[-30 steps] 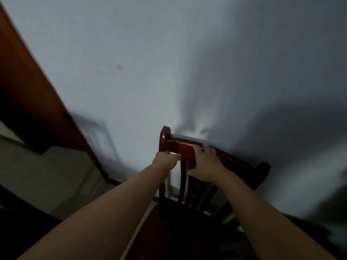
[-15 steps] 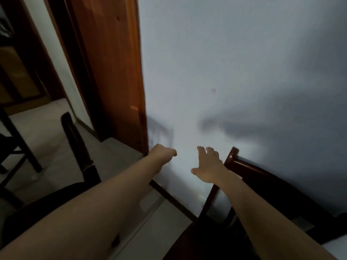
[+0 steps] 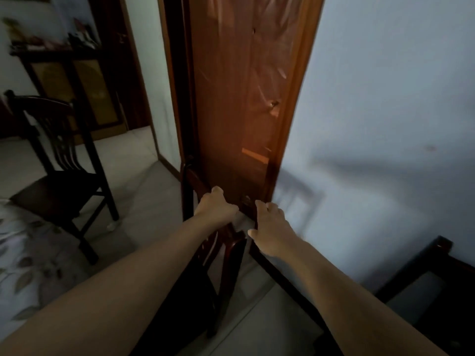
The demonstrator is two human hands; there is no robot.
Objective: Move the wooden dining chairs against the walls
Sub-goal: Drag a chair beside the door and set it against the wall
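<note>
A dark wooden dining chair [image 3: 228, 255] stands in front of me beside the brown door [image 3: 239, 98], seen from behind and above. My left hand [image 3: 214, 208] grips its top rail, with the fingers curled over it. My right hand [image 3: 271, 228] hovers just right of the rail's right end, fingers loosely spread and holding nothing. A second chair [image 3: 61, 160] stands out on the floor at the left. A third chair [image 3: 434, 276] sits at the lower right, with its back against the white wall [image 3: 385, 98].
A table edge with a floral cloth [image 3: 23, 255] lies at the lower left. A dark cabinet [image 3: 74, 80] stands at the far left behind the second chair. A dark skirting board [image 3: 285, 278] runs along the foot of the wall. The floor is pale tile [image 3: 144, 196].
My view has swung left, away from the chair by the wall. Both hands let go of that chair and reached the chair by the door, where my left hand took hold of the top rail.
</note>
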